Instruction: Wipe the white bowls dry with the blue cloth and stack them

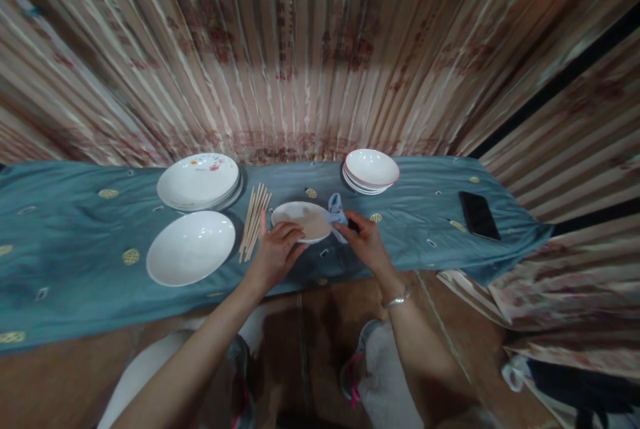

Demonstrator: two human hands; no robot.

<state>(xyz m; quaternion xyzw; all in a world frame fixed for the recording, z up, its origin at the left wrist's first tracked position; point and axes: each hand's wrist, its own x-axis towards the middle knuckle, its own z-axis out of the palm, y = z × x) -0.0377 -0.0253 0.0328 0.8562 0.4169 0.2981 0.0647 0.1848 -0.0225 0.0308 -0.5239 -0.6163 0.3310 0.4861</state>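
A white bowl (pixel 304 214) is at the middle of the cloth-covered table, tilted a little. My left hand (pixel 278 249) grips its near left rim, with fingers over the edge and inside. A light blue cloth (pixel 337 207) is pinched in my right hand (pixel 365 238) and touches the bowl's right rim. Just left of the bowl lie several wooden chopsticks (pixel 255 221), side by side in a loose bunch.
Stacked flowered plates (pixel 197 179) stand at the back left, with a white plate (pixel 190 247) in front. Red-rimmed bowls (pixel 373 167) are stacked at the back right. A black phone (pixel 479 214) lies near the table's right end. A pleated curtain (pixel 310 69) hangs behind.
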